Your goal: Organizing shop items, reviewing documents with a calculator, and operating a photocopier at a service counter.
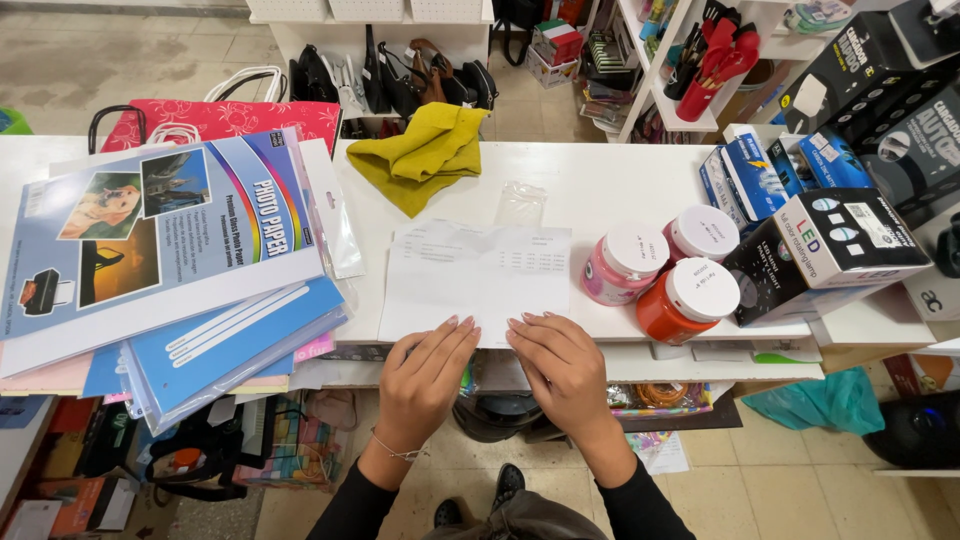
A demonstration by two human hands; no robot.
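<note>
A white printed sheet of paper lies on the white counter, its near edge at the counter's front. My left hand rests flat with its fingertips on the sheet's near edge. Beside it, my right hand does the same with fingers together. Neither hand grips anything. A small clear plastic bag lies just beyond the sheet.
A stack of photo paper packs overhangs the counter at left. A yellow cloth lies at the back. Right of the sheet stand a pink jar, an orange jar, another pink jar, and dark boxes.
</note>
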